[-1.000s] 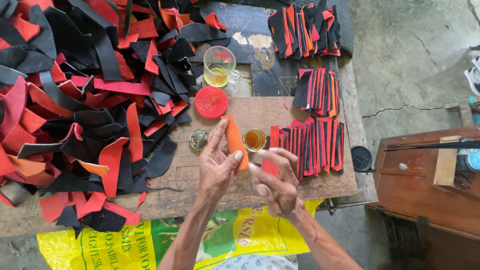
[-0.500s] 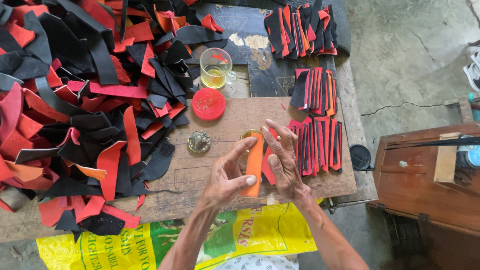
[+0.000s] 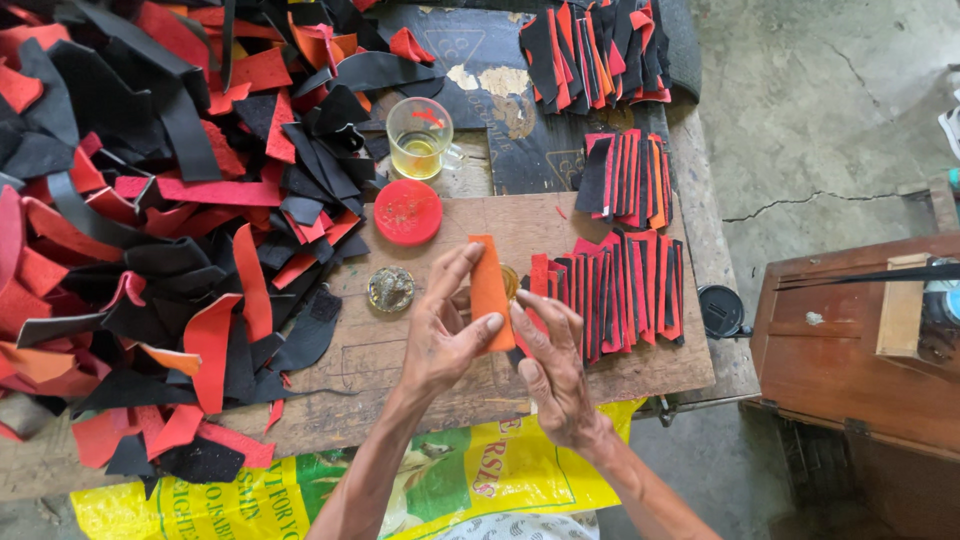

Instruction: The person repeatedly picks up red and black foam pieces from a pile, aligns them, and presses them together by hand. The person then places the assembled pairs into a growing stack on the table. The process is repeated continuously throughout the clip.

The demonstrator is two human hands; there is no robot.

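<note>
Hands: an orange strip (image 3: 490,290) is pinched upright between left hand (image 3: 445,335) and right hand (image 3: 548,362), each grip closed on it, apparently for pressing flat.
Worktop (image 3: 600,215): sorted strips (image 3: 620,290) are stood in rows beside.
Beyond: a scrap heap (image 3: 150,230), red lid (image 3: 408,212) and glass cup (image 3: 420,140) are seen.

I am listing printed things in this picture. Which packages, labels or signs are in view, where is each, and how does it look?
Sack: under the table's near edge, below the hands; flat yellow plastic with a green patch and red lettering.
Board: far end of the table, behind the glass cup; dark flat sheet with worn pale print.
</note>
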